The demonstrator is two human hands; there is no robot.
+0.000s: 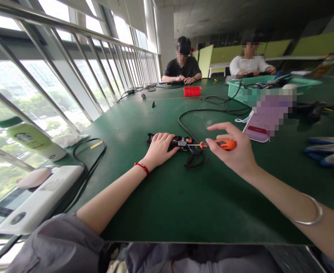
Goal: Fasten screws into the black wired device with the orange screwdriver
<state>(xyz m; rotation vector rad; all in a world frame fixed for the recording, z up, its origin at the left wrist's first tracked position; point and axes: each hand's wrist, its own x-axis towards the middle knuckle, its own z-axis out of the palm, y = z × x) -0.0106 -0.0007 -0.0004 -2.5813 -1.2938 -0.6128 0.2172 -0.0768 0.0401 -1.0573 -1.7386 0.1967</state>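
My left hand (161, 149) lies over a black corded device (174, 143) on the green table, its fingers curled round the body and pressing it down. A grey block (182, 143), a small orange-red part and thin coloured wires show in the device's open right end. My right hand (237, 151) grips a screwdriver (222, 144) with an orange and dark handle, thumb on the near side and index finger lifted off. The screwdriver lies nearly level, its shaft pointing left and its tip at the grey block. Whether the tip sits in a screw I cannot tell.
A phone (257, 127) and blue-white gloves (328, 151) lie right; a green basket (235, 90) and red box (192, 91) stand farther back. At left are a bottle (33, 138), a white power bank (41, 199) and a cable (94, 170). Two people sit across the table.
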